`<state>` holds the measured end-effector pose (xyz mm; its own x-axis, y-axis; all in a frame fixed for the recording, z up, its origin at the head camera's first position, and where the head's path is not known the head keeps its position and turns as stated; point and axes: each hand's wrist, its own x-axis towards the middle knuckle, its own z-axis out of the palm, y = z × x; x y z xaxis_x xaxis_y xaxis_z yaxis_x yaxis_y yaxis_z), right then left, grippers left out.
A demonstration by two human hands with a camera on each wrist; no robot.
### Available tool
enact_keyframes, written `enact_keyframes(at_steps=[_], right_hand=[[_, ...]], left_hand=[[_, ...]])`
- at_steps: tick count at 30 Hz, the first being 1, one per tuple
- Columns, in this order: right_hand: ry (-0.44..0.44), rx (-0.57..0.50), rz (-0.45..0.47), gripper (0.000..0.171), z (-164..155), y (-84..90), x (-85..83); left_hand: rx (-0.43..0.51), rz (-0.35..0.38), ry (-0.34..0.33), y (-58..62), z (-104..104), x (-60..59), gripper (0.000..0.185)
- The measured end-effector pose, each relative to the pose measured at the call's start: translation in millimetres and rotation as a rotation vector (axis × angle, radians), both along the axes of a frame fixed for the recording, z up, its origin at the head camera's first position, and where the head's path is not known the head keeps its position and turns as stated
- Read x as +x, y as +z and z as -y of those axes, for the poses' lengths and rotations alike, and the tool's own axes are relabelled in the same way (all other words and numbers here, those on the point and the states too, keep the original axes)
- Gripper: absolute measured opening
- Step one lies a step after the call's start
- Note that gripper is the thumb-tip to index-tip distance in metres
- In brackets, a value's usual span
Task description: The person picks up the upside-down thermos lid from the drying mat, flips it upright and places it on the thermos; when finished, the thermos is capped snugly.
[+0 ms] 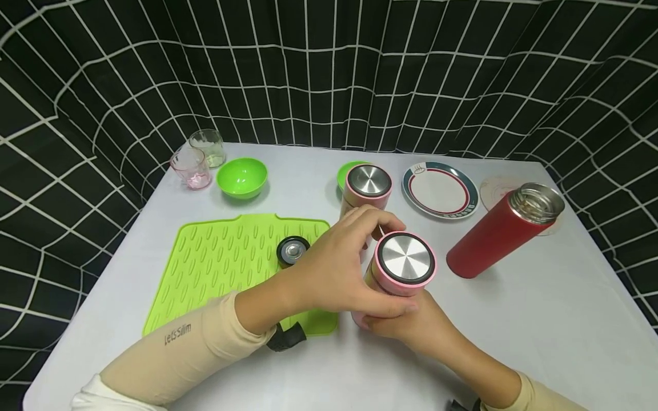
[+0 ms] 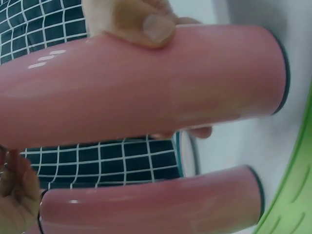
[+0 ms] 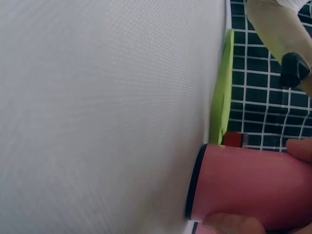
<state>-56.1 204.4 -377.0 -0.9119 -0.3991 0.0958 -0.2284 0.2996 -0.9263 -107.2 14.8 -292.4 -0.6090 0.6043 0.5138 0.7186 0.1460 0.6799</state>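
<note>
A pink thermos flask [image 1: 406, 258] with a silver-topped lid stands upright near the middle of the table. My left hand [image 1: 341, 265] holds it around its upper part, thumb on the near side. Lower down, my right hand [image 1: 424, 325] grips the flask's body; in the left wrist view its thumb lies along the pink side [image 2: 146, 87]. The right wrist view shows the flask's dark-rimmed base [image 3: 195, 183] at the white tabletop. Just behind stands a second pink thermos flask [image 1: 369, 181], partly hidden by my left hand.
A red thermos flask [image 1: 498, 231] without a lid stands at right. Left lies a green mat [image 1: 216, 268] bearing a black-rimmed round object [image 1: 293, 250]. Behind are green bowls [image 1: 241, 178], two glasses [image 1: 192, 168] and a rimmed plate [image 1: 440, 190]. Dark checked cloth [image 1: 308, 68] surrounds the table.
</note>
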Motion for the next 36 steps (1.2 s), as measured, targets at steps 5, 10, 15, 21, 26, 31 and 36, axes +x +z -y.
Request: enact_keyframes(at_steps=[5,10,15,21,26,31,36], right_hand=[[-0.005,-0.002,0.005,0.039,-1,0.5,0.2],[0.034,-0.019,-0.002,0.034,0,-0.3,-0.4],[0.031,-0.045,-0.004,0.035,0,-2.3,0.1],[-0.014,-0.017,-0.007,0.038,-2,-4.5,2.0],[0.010,-0.023,0.000,0.036,-2,-2.9,2.2],[-0.010,-0.025,-0.013,0.043,-2,-3.1,2.1],[0.029,-0.041,-0.025,0.037,-1,-2.2,-1.4]], left_hand=[[0.018,-0.074,0.014,-1.5,-3,0.3,0.070],[0.009,-0.057,-0.006,-3.3,-3,1.4,0.077],[0.034,0.043,-0.012,-6.8,-4,3.8,0.077],[0.074,0.088,-0.104,-11.4,-2,2.0,0.079],[0.080,0.113,-0.080,-15.1,-4,3.5,0.080],[0.118,0.128,-0.133,-16.3,-5,3.5,0.087],[0.167,0.137,-0.133,-14.1,-6,2.0,0.079]])
